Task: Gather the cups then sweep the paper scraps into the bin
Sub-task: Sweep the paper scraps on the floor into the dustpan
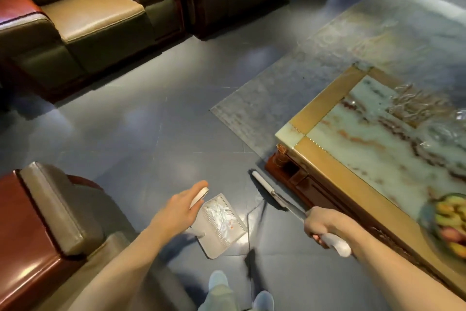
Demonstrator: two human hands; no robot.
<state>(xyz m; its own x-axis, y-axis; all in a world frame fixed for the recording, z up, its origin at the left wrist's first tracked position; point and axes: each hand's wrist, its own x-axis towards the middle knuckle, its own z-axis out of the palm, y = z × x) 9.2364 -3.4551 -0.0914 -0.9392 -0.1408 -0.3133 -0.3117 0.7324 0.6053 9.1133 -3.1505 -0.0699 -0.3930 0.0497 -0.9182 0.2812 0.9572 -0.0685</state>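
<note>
Looking down on a grey floor, taking in armchairs lining the upper left and one more at the lower left edge. Seeing a table filling the right side, standing on a pale rug reaching toward the upper right. Noting a fruit bowl sitting on the table's near end, at the far right edge, and clear glassware, perhaps the cups, blurring at the upper right of the tabletop.

Gripping a dustpan by its white handle with the left hand, just left of bottom centre, fingers curling round the handle. Holding the dustpan low over the floor; not telling whether touching it. Carrying white scraps heaped inside the dustpan, in the half nearer the handle.

Clenching the right hand round a broom, right of bottom centre, just beside the table's edge. Wrapping the fingers tight about the stick, leaving the white grip end poking out behind the fist and the shaft slanting up and left above the floor toward the table's near corner. Failing to make out the broom's head through motion blur.

Standing in pale shoes at the bottom edge, below the dustpan.
</note>
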